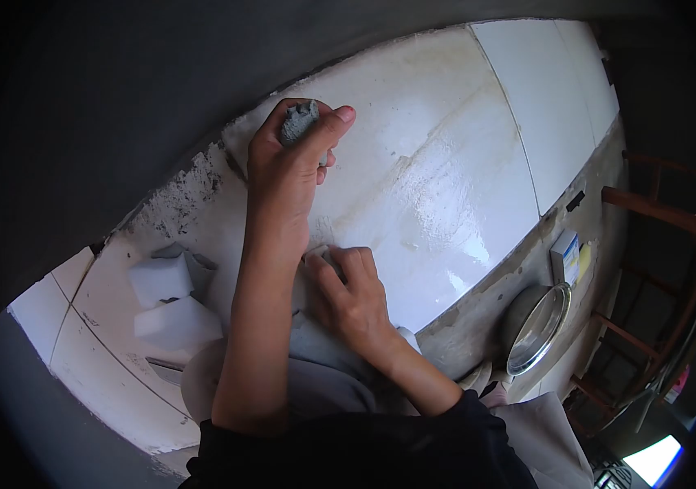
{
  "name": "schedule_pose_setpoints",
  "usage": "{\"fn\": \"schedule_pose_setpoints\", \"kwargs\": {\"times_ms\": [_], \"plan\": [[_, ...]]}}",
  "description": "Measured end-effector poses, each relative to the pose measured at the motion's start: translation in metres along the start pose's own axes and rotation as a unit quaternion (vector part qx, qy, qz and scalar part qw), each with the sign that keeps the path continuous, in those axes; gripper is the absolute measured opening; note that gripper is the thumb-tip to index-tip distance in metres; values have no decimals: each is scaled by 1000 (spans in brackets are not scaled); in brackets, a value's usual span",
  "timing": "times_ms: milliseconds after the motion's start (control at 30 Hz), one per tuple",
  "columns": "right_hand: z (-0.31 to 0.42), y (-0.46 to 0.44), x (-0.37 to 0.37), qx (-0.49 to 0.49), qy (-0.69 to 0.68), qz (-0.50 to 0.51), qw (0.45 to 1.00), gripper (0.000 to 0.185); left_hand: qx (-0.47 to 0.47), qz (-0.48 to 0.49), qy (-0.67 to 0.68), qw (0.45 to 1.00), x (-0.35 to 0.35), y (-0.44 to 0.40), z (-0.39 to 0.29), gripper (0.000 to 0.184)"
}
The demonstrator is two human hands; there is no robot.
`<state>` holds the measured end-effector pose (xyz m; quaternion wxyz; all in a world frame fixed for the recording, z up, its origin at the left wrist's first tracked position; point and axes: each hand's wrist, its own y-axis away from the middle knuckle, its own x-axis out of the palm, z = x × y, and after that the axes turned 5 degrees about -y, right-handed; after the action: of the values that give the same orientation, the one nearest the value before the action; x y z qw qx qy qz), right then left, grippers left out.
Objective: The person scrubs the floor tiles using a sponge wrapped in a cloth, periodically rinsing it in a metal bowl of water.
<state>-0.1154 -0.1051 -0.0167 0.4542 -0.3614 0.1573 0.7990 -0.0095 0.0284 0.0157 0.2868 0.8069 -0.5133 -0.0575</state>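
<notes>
My left hand is closed round a rough grey lump, which shows between the thumb and the curled fingers above the white tiled floor. The lump's surface looks crumbly or crumpled; I cannot tell its material. Closer to my body, my right hand rests low at the tile with its fingers bent. A small pale edge shows at its fingertips, but most of whatever it grips is hidden. To the right of both hands a wet, shiny patch spreads over the tile.
White foam-like blocks and a grey cloth lie at the left. Dark smears mark the floor by a dark wall. At the right are a round metal basin, a blue-and-white box and a reddish-brown frame.
</notes>
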Motion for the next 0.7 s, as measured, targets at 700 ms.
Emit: {"fn": "schedule_pose_setpoints", "kwargs": {"times_ms": [700], "plan": [[-33,-15,-21,-15,50,-65,997,36,3,-3,-12,1000,-1,3,0,19]]}}
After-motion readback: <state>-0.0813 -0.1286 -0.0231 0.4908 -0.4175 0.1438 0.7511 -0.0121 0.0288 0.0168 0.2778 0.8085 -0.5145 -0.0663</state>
